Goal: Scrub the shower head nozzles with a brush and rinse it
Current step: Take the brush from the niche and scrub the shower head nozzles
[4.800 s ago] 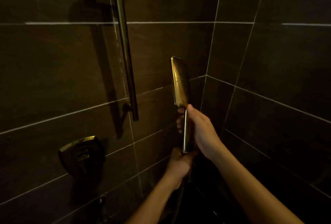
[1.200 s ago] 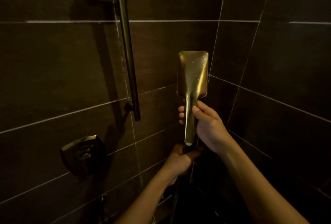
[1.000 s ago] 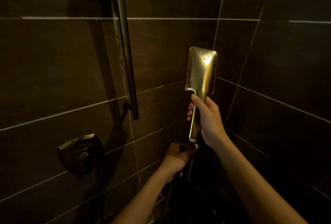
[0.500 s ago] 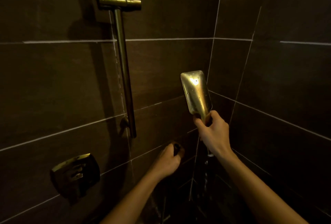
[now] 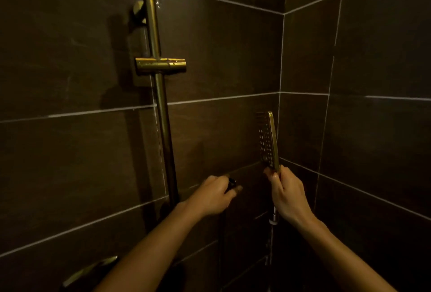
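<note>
Right hand (image 5: 286,196) wrapped round the handle of the shower head (image 5: 268,140), held upright near the wall corner, off its holder (image 5: 161,65) on the slide rail (image 5: 163,128). Nozzle face points left so the other hand can reach it. Left hand (image 5: 214,195) curled round a small dark thing, probably the brush (image 5: 232,182), near but not touching nozzles; scrub looks not yet begun

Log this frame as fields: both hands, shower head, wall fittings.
right hand: grips shower head by its handle, head upright
left hand: holds small dark object, maybe the brush; too dim to tell
nozzle face: turned toward the left hand, seen nearly edge-on
contact: small dark object apart from nozzle face
slide rail: on the wall, holder partway up
hose end: below right hand
</note>
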